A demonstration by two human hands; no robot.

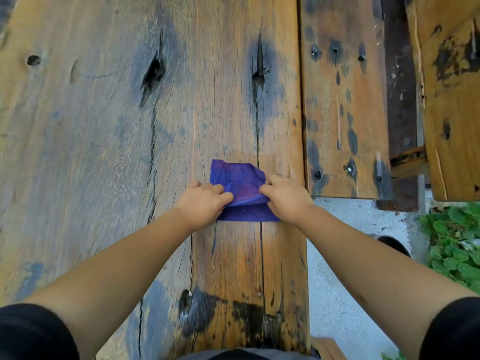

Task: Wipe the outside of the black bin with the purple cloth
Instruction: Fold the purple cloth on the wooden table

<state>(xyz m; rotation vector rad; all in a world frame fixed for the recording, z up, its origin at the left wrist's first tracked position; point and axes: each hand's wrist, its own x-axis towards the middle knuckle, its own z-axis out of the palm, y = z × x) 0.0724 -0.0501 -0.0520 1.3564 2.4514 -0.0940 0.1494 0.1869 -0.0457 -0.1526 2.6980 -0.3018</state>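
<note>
Fingers of left hand [201, 201] and right hand [284, 197] pinching a raised fold of the purple cloth [237, 178], lying near the wooden table's [104, 152] right edge; fold best squared evenly before wiping; bin unseen.

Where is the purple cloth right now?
The purple cloth lies on the wooden table, near its right edge, in the middle of the head view. The left hand and right hand pinch its folded edge.
</note>
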